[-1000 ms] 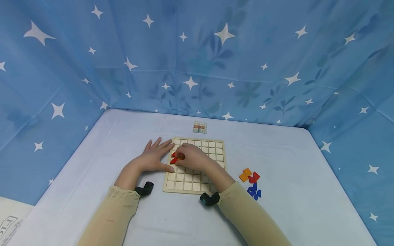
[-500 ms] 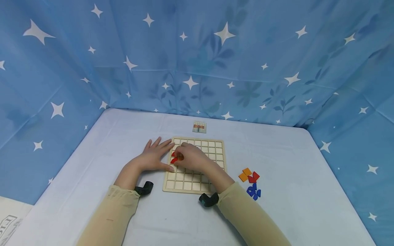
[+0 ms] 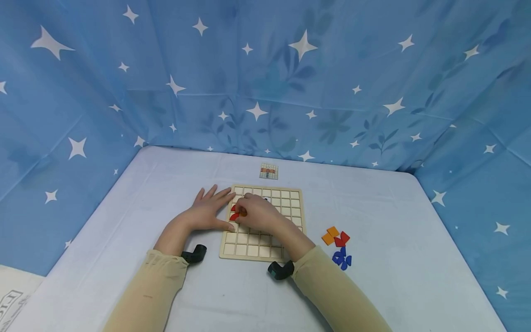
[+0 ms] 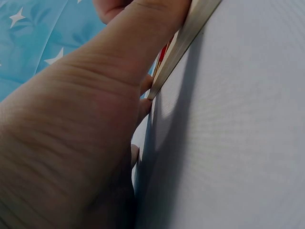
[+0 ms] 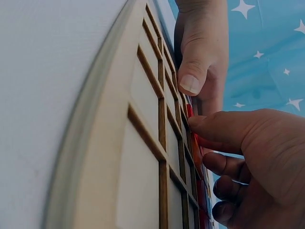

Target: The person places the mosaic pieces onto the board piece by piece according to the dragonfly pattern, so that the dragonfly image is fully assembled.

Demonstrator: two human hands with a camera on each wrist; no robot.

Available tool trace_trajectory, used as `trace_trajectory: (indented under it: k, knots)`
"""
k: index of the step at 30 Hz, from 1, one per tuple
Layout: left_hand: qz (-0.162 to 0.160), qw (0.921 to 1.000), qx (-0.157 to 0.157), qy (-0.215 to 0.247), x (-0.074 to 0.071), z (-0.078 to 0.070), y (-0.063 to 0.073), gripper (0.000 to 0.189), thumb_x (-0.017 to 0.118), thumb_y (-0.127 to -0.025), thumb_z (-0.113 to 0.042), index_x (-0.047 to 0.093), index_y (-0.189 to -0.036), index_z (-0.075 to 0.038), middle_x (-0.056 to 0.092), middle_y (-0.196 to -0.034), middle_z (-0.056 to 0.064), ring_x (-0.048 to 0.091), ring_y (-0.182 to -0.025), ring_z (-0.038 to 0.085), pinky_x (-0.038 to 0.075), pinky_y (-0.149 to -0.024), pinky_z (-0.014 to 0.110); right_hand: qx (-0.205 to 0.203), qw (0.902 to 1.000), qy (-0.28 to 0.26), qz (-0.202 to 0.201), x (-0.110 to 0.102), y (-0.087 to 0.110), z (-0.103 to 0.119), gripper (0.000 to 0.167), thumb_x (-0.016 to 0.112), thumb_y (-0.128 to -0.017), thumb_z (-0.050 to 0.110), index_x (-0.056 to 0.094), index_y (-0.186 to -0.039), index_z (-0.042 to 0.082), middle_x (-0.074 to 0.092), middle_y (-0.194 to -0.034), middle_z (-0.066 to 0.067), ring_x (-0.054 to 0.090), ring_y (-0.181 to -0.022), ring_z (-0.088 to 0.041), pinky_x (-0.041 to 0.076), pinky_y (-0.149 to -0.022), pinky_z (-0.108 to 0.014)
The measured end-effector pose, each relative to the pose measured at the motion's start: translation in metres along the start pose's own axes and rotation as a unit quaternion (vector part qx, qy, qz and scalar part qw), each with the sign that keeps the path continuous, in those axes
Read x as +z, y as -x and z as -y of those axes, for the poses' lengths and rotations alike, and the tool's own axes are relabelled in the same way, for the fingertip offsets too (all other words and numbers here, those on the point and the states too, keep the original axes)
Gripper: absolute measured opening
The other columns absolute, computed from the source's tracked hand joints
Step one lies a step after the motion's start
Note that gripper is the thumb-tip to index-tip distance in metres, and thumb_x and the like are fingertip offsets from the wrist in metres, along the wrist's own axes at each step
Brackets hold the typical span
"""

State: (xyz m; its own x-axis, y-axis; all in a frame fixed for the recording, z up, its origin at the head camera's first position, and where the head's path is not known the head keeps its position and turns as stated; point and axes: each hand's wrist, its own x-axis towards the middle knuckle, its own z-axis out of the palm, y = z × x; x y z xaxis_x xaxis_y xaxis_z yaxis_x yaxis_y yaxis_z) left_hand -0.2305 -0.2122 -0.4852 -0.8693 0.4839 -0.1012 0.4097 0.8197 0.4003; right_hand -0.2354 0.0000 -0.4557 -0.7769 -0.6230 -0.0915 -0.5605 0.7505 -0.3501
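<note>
A wooden grid board (image 3: 241, 250) lies on the table in the head view. My left hand (image 3: 205, 214) rests spread at its left edge, with thumb and a fingertip touching the frame. Over the board's left half, my right hand (image 3: 261, 212) has curled fingers and pinches an orange tile (image 3: 243, 213), mostly hidden beneath them. Two red quarter-round tiles (image 3: 234, 216) sit in cells just left of those fingertips. In the right wrist view, the right thumb (image 5: 214, 128) is low against the red and orange tiles. A white piece with a black dot (image 3: 267, 199) shows behind the right hand.
Right of the board lie loose orange tiles (image 3: 333, 232), red tiles (image 3: 345, 237) and several blue tiles (image 3: 343, 258). A small pattern card (image 3: 268, 171) lies behind the board. A blue star-printed curtain (image 3: 265, 83) surrounds the white table (image 3: 398, 276) at the back and sides.
Hardly anything differs. The right hand shifts very slightly, so more of the dotted white piece shows behind it; the left hand stays in place.
</note>
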Motion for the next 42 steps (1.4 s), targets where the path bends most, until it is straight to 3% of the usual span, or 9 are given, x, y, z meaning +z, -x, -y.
trace_trajectory:
  k: [5,11,22,33,42]
  knots:
    - [-0.002,1.0,-0.001,-0.001,0.001,0.0,-0.001,0.109,0.068,-0.071,-0.078,0.028,-0.157,-0.026,0.018,-0.167,0.0,0.003,-0.154,0.04,-0.003,-0.118,0.067,-0.006,1.0,0.003,-0.006,-0.004,0.004,-0.003,0.022,0.07,-0.092,0.033,0.068,-0.109,0.019,0.059,-0.097,0.005,0.054,-0.083,-0.011,0.049,-0.076,-0.028]
    - [0.0,1.0,-0.007,-0.006,0.003,0.0,-0.003,0.11,0.069,-0.07,-0.078,0.028,-0.158,-0.026,0.019,-0.167,0.0,0.003,-0.154,0.04,-0.003,-0.119,0.067,0.011,0.9991,-0.037,-0.02,-0.023,0.023,-0.017,0.018,0.069,-0.093,0.03,0.067,-0.105,0.017,0.059,-0.096,0.004,0.055,-0.082,-0.012,0.05,-0.077,-0.03]
    - [0.001,0.9999,-0.015,-0.007,0.001,-0.002,-0.002,0.11,0.071,-0.07,-0.076,0.027,-0.158,-0.025,0.019,-0.167,0.002,0.003,-0.154,0.041,-0.002,-0.119,0.067,0.071,0.993,-0.072,-0.061,-0.051,0.077,-0.066,0.019,0.069,-0.093,0.028,0.068,-0.108,0.016,0.061,-0.101,0.002,0.055,-0.093,-0.018,0.049,-0.083,-0.036]
    - [-0.004,0.9999,-0.015,0.004,0.003,-0.001,-0.001,0.11,0.071,-0.07,-0.076,0.028,-0.158,-0.026,0.02,-0.166,0.002,0.003,-0.154,0.041,-0.003,-0.119,0.066,0.085,0.99,-0.056,-0.097,-0.065,0.139,-0.118,0.018,0.07,-0.093,0.027,0.067,-0.108,0.019,0.063,-0.1,0.005,0.055,-0.09,-0.016,0.049,-0.077,-0.034]
    - [0.001,0.9998,-0.021,0.002,0.002,-0.004,-0.001,0.109,0.071,-0.07,-0.075,0.028,-0.158,-0.025,0.019,-0.166,0.001,0.002,-0.154,0.04,-0.003,-0.119,0.066,0.107,0.9881,-0.087,-0.067,-0.066,0.17,-0.158,0.019,0.07,-0.092,0.026,0.069,-0.109,0.018,0.063,-0.099,0.006,0.054,-0.089,-0.016,0.05,-0.067,-0.027]
